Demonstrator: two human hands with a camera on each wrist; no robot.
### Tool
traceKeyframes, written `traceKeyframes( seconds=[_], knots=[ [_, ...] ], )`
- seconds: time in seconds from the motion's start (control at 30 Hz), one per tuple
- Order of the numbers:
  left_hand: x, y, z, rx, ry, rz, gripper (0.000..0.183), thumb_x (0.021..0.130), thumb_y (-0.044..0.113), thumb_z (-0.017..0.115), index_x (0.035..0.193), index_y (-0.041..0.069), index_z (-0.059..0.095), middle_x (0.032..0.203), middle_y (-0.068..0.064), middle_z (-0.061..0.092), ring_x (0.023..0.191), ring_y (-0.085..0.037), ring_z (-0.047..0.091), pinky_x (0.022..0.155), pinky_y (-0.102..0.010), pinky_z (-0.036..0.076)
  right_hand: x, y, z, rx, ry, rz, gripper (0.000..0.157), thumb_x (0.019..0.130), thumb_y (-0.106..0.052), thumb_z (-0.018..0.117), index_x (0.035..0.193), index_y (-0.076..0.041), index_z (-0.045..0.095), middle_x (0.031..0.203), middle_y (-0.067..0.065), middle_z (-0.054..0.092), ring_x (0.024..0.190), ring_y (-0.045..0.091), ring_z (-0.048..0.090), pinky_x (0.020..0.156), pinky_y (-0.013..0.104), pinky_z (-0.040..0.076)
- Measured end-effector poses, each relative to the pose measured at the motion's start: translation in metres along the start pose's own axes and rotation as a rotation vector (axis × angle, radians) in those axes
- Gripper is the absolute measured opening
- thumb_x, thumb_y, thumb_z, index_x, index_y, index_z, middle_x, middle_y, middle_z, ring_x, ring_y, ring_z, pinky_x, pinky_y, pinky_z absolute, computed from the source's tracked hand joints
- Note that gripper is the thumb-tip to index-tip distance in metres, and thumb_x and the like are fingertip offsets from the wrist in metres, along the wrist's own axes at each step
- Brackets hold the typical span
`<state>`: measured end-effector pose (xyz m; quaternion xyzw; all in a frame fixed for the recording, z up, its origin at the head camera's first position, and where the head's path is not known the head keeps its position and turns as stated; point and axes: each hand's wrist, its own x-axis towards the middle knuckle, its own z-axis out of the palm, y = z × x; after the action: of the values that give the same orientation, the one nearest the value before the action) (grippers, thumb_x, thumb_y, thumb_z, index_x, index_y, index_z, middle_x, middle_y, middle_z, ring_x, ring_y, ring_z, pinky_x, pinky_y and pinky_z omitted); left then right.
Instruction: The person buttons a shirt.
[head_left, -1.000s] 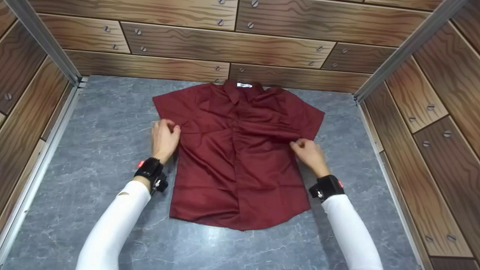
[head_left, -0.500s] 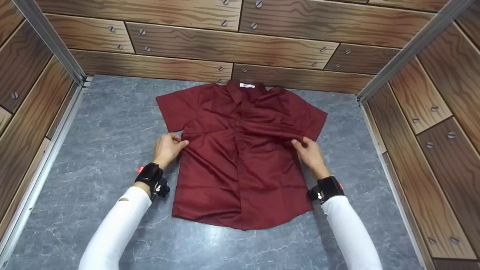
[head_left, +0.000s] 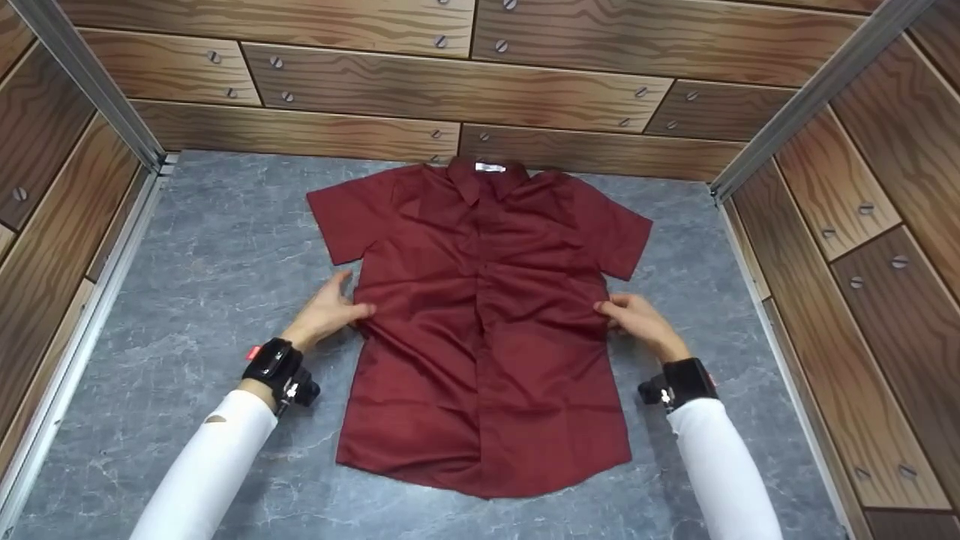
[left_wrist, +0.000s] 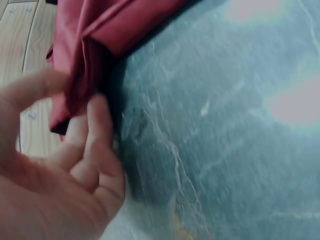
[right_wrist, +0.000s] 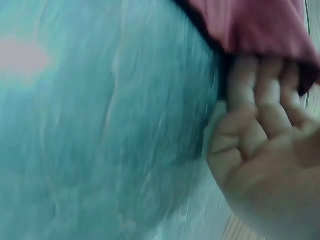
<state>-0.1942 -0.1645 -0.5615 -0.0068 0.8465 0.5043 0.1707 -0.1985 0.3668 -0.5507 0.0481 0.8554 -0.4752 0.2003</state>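
Observation:
A dark red short-sleeved shirt (head_left: 420,360) lies front up, its collar at the far side and its hem towards me. My left hand (head_left: 326,309) holds the shirt's left side edge below the sleeve, thumb on top. In the left wrist view, the thumb and fingers of that hand (left_wrist: 65,170) close around a fold of the red cloth (left_wrist: 90,55). At the opposite side edge, my right hand (head_left: 637,321) pinches the cloth with its thumb above. The right wrist view shows its fingers (right_wrist: 270,90) reaching under the shirt, their tips hidden.
The shirt lies on a grey marbled surface (head_left: 225,225). Wood-patterned panels (head_left: 360,82) enclose it at the back and both sides, with metal rails (head_left: 97,97) at the corners. A white label (head_left: 490,167) shows inside the collar.
Both hands have moved towards me along the side edges. The hem has come nearer while the collar stays in place. The left hand has gone from beside the sleeve to the shirt's side.

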Motion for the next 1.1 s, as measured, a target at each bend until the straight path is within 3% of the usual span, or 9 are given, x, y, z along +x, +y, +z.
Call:
traceKeyframes(
  seconds=[0.13,0.27,0.37,0.5,0.67,0.73,0.9,1.0,1.1],
  knots=[
    [-0.001,-0.001,0.003,-0.095,-0.040,0.060,0.084,0.097,0.019,0.070,0.163,0.003,0.020,0.128,-0.033,0.063,0.109,-0.029,0.067,0.090,-0.033,0.051,-0.010,0.004,-0.007,-0.036,-0.111,-0.016,0.038,0.102,-0.038,0.064,0.104,-0.001,0.068,0.096,0.006,0.070,0.088,0.018,0.065,0.075,0.033,0.050],
    [-0.002,-0.003,0.003,-0.118,-0.044,0.108,0.082,0.096,0.006,0.070,0.164,0.006,0.024,0.123,-0.035,0.066,0.105,-0.029,0.069,0.086,-0.028,0.052,-0.017,0.008,-0.010,-0.086,-0.141,-0.125,0.037,0.102,-0.029,0.065,0.088,0.005,0.061,0.081,0.005,0.061,0.071,0.013,0.054,0.064,0.028,0.044],
    [-0.001,-0.003,0.001,-0.170,0.000,0.131,0.082,0.096,0.003,0.071,0.165,0.010,0.026,0.116,-0.031,0.070,0.102,-0.023,0.070,0.085,-0.024,0.051,-0.020,0.011,-0.012,-0.007,-0.080,-0.187,0.036,0.102,-0.022,0.066,0.091,0.011,0.060,0.078,0.000,0.054,0.069,0.013,0.049,0.064,0.028,0.043],
    [0.000,0.002,-0.001,-0.250,0.081,0.185,0.085,0.095,0.005,0.073,0.165,0.016,0.025,0.106,-0.027,0.074,0.094,-0.015,0.072,0.083,-0.021,0.052,-0.023,0.008,-0.017,0.137,0.084,-0.188,0.032,0.102,-0.023,0.068,0.104,0.009,0.066,0.083,-0.007,0.058,0.078,0.013,0.054,0.069,0.028,0.045],
    [0.002,0.008,-0.004,-0.327,0.169,0.225,0.084,0.094,0.007,0.076,0.164,0.020,0.032,0.105,-0.028,0.073,0.089,-0.005,0.071,0.083,-0.019,0.050,-0.025,0.000,-0.018,0.222,0.243,-0.174,0.032,0.101,-0.031,0.068,0.107,0.000,0.070,0.076,-0.008,0.054,0.066,0.011,0.049,0.054,0.024,0.038],
    [0.003,0.010,-0.004,-0.353,0.199,0.229,0.078,0.094,0.008,0.076,0.161,0.020,0.038,0.111,-0.028,0.072,0.091,-0.003,0.070,0.084,-0.018,0.049,-0.023,-0.003,-0.017,0.255,0.278,-0.181,0.029,0.102,-0.031,0.068,0.104,-0.002,0.070,0.074,-0.005,0.054,0.063,0.010,0.048,0.052,0.024,0.036],
    [0.005,0.018,-0.003,-0.421,0.248,0.253,0.052,0.094,0.009,0.076,0.144,0.005,0.061,0.129,-0.024,0.068,0.094,-0.003,0.068,0.080,-0.017,0.050,-0.018,-0.015,-0.013,0.336,0.338,-0.215,0.021,0.102,-0.025,0.068,0.097,-0.005,0.071,0.079,-0.003,0.060,0.066,0.008,0.052,0.061,0.023,0.044],
    [0.008,0.023,-0.003,-0.407,0.280,0.253,0.044,0.094,0.010,0.077,0.136,0.001,0.066,0.116,-0.021,0.073,0.086,-0.002,0.065,0.072,-0.016,0.049,-0.015,-0.022,-0.014,0.373,0.356,-0.239,0.021,0.102,-0.022,0.067,0.098,-0.002,0.071,0.081,-0.006,0.060,0.069,0.009,0.054,0.066,0.022,0.046],
    [0.012,0.028,-0.004,-0.343,0.327,0.249,0.037,0.094,0.014,0.078,0.129,0.003,0.071,0.101,-0.012,0.077,0.071,-0.001,0.058,0.061,-0.016,0.043,-0.012,-0.029,-0.016,0.407,0.370,-0.265,0.022,0.102,-0.022,0.067,0.101,0.000,0.070,0.080,-0.006,0.057,0.070,0.009,0.053,0.067,0.023,0.045]
  ],
)
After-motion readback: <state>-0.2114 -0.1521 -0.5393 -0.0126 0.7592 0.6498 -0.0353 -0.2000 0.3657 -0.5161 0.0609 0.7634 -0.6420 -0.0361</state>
